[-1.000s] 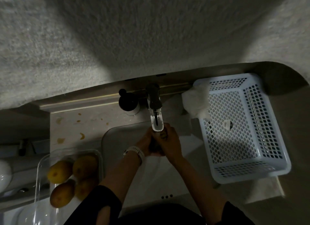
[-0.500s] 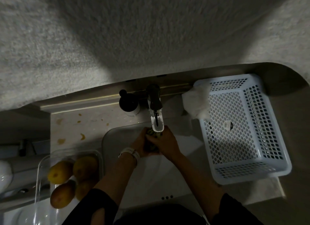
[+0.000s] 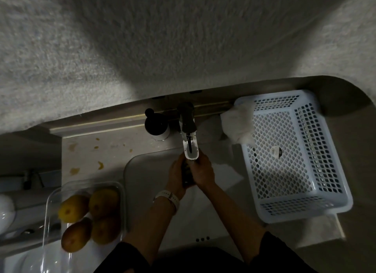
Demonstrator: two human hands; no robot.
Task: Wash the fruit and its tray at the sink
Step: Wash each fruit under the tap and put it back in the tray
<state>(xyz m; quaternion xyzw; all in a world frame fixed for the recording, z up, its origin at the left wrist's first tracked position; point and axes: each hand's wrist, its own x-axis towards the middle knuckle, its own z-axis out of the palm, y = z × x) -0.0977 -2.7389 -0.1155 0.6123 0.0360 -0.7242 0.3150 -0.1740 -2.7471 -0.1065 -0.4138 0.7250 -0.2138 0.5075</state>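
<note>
Fruit washing at the sink (image 3: 142,171): beside it, a white perforated basket (image 3: 295,156), then the clear tray (image 3: 47,209) on the left carrying 4 yellow-brown fruits (image 3: 103,199). Under the faucet (image 3: 190,148), left hand (image 3: 177,174) and right hand (image 3: 203,171) clasp 1 dark fruit (image 3: 187,176) between them.

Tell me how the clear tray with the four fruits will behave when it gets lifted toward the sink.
The clear tray looks thin-walled, so it may flex under load. Four fruits fill it, so it is probably heavy for its size. They are rounded and loose, so they could roll and shift the weight if it tilts.
</note>
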